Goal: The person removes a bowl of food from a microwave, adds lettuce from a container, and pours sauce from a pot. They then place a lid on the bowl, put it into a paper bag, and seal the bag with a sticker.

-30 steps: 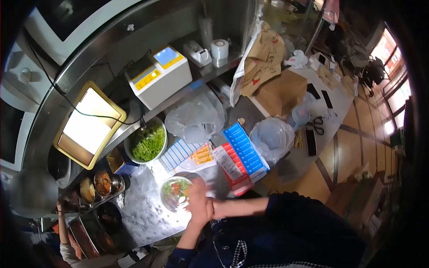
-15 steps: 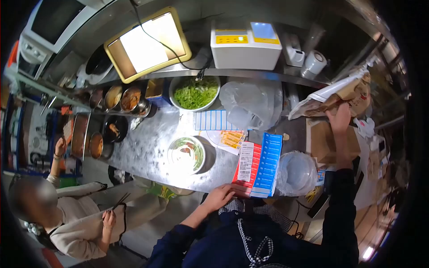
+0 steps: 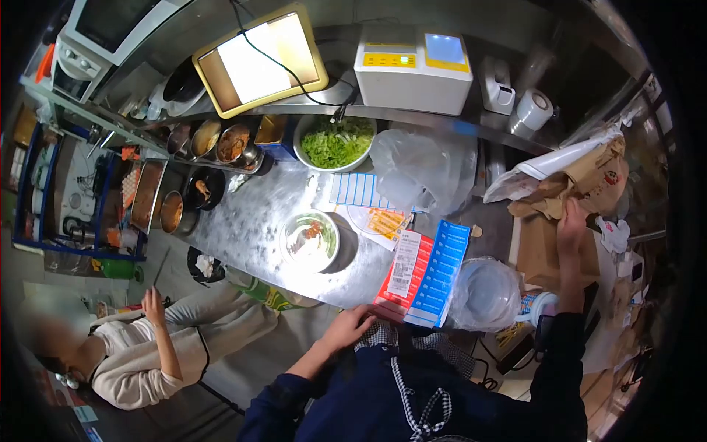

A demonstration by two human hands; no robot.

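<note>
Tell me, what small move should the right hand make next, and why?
Perhaps pull the brown paper bag nearer: the right hand is at the bag's lower edge, while the bowl of food stands unbagged on the table.

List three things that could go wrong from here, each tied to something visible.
The right hand is at the brown paper bag, which might tear if tugged.
The food bowl stands near the edge of the counter; it might get knocked over.
The red label sheet, by the left hand at that edge, could slip off.
</note>
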